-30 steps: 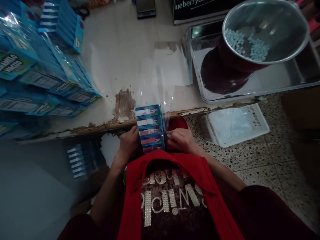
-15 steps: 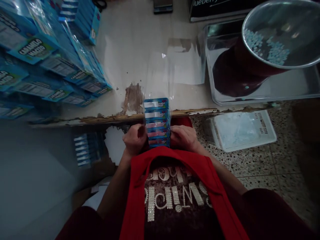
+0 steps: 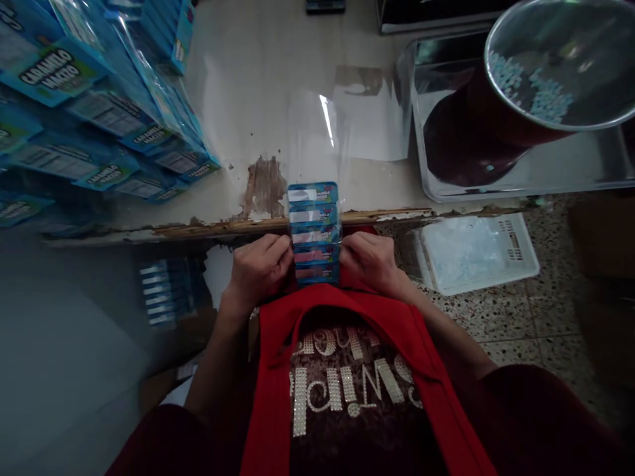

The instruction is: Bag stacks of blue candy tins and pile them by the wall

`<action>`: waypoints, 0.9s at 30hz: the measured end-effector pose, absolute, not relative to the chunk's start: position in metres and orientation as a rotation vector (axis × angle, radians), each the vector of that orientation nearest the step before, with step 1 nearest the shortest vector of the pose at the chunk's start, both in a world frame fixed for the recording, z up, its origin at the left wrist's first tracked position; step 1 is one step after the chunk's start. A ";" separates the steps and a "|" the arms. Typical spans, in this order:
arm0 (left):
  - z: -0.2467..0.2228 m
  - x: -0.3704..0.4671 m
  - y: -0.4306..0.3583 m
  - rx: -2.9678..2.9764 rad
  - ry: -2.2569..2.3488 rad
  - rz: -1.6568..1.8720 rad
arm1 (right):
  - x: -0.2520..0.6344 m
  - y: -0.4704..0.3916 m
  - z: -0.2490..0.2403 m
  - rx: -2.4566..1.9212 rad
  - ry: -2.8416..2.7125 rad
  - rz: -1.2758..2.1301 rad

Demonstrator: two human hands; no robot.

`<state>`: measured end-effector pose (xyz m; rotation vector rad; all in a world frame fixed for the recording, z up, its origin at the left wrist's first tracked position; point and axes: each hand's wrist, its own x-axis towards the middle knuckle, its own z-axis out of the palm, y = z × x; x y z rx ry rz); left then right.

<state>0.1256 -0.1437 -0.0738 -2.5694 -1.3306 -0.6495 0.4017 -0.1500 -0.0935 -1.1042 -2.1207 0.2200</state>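
Observation:
A column of several small blue candy boxes [image 3: 315, 215] lies inside a clear plastic bag [image 3: 311, 135], across the front edge of the table. The loose upper part of the bag stretches over the tabletop beyond the boxes. My left hand [image 3: 264, 266] is closed at the bag's left side, fingers curled in a pinch beside the lower boxes. On the opposite side my right hand [image 3: 370, 259] pinches the bag's right edge. Both hands sit just below the table edge, close to my red apron [image 3: 330, 296]. The fingertips' exact hold on the thin film is hard to see.
Bagged blue candy boxes [image 3: 104, 125] are piled at the table's left. On the right, a metal tray [image 3: 560, 188] bears a large metal bowl [image 3: 595, 73] with pale blue candies. Below stands a white plastic basket [image 3: 528, 261]. Peeling wood marks the table edge [image 3: 218, 230].
The left hand has turned, showing more of its back, and the right hand has shifted slightly. The boxes lie a little farther onto the table, and the bag's empty part shows a brighter glare.

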 end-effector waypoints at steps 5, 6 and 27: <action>-0.063 0.127 -0.139 -2.624 -1.279 -0.591 | 0.402 -0.151 -0.097 -1.020 -2.071 0.379; -0.063 0.127 -0.140 -2.631 -1.287 -0.590 | 0.403 -0.151 -0.098 -1.007 -2.063 0.410; -0.072 0.113 -0.179 -2.820 -1.332 -0.552 | 0.420 -0.179 -0.109 -0.845 -2.381 0.136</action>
